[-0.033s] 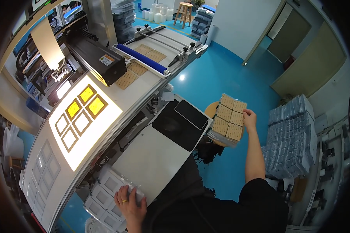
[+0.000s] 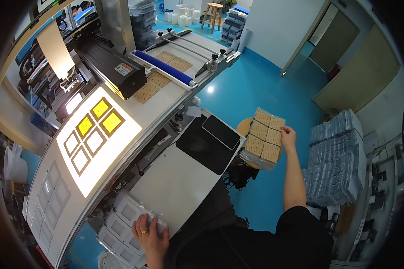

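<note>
Out to the right, my right hand (image 2: 289, 137) has thumb and fingers pinched at the right edge of a sheet of brown paper-backed squares (image 2: 257, 131). That sheet tops a stack with clear plastic edges, on a round wooden stool (image 2: 244, 125). My left hand (image 2: 151, 236) lies with its fingers apart on a stack of clear plastic sheets with pale square frames (image 2: 117, 227), at the near corner of a white side table (image 2: 166, 175). Beyond it, a lit panel (image 2: 86, 184) on the curved machine table carries several dark square frames, some glowing yellow.
A black mat (image 2: 188, 150) and a phone-like dark slab (image 2: 221, 132) are on the side table. A blue roller (image 2: 164, 68) spans the machine table beside a black machine head (image 2: 114, 71). Stacked grey plastic-wrapped packs (image 2: 332, 161) stand at the right on the blue floor (image 2: 274, 89).
</note>
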`<move>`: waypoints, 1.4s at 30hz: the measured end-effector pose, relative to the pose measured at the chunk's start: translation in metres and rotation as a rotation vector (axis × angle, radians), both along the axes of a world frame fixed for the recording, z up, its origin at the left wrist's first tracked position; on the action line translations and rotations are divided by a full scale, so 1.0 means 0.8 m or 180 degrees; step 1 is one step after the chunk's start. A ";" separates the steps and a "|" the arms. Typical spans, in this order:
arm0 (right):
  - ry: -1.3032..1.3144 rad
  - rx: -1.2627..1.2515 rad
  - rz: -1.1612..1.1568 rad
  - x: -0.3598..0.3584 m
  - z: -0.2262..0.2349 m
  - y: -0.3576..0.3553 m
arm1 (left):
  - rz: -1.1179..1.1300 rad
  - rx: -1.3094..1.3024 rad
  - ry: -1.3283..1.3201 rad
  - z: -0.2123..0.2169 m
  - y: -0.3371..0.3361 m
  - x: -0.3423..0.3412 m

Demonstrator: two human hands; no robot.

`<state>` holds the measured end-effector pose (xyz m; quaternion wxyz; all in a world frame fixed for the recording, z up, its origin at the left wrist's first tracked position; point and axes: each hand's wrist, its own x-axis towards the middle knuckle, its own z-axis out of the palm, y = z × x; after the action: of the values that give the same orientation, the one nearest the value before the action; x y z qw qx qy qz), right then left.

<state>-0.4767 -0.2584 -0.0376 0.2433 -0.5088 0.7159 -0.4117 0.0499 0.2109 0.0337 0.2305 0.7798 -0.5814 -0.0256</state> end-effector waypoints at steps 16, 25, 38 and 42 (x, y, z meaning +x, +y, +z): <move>0.2290 0.0229 0.0504 0.126 0.031 -0.115 | -0.0067 -0.0037 -0.0032 0.000 -0.005 -0.001; 0.2432 0.1691 0.1115 0.133 0.041 -0.140 | -0.0038 -0.0163 -0.0059 -0.002 -0.007 -0.003; 0.2851 0.0039 0.0753 0.127 -0.019 -0.113 | 0.0032 -0.0274 0.0027 0.008 -0.009 0.002; 0.2787 0.0173 0.0671 0.146 -0.028 -0.111 | 0.0163 -0.0280 0.0140 0.012 -0.002 0.004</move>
<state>-0.3599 -0.3469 -0.0597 -0.0285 -0.6986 0.7062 -0.1117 0.0527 0.2090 0.0434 0.2778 0.7828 -0.5567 -0.0113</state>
